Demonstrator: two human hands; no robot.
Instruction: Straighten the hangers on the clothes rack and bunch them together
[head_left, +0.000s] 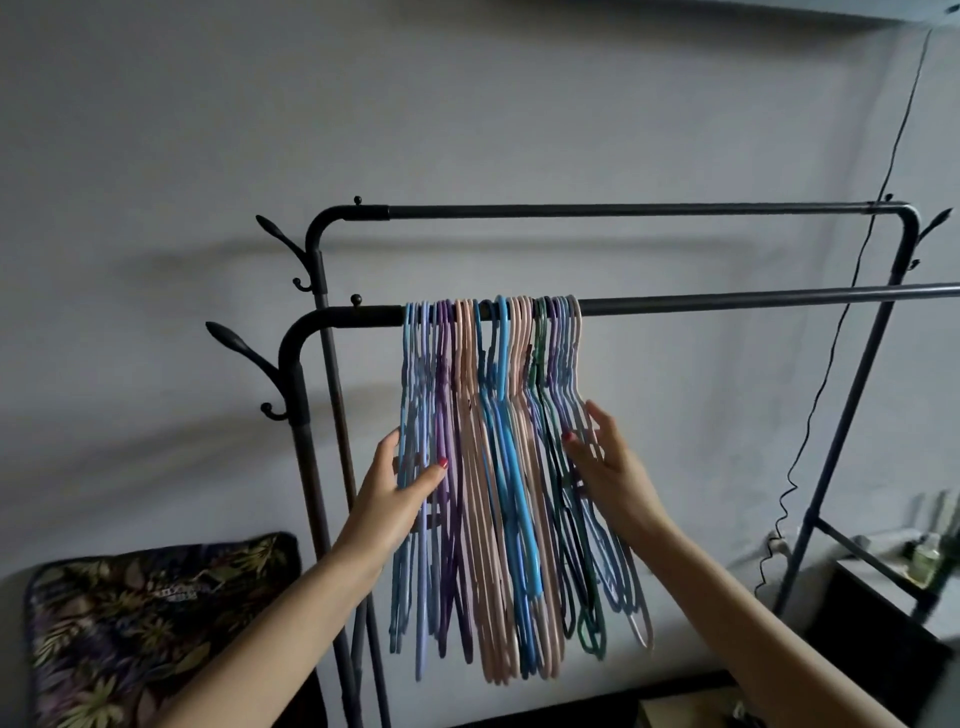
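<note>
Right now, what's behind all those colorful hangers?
Behind the hangers you can see the grey wall and, higher up, the rack's back rail. The wall straight behind the bunch is mostly covered, peeking through only in thin gaps.

Home bedroom; clothes rack (675, 301), floral cushion (156, 623), plain wall (467, 104)
</note>
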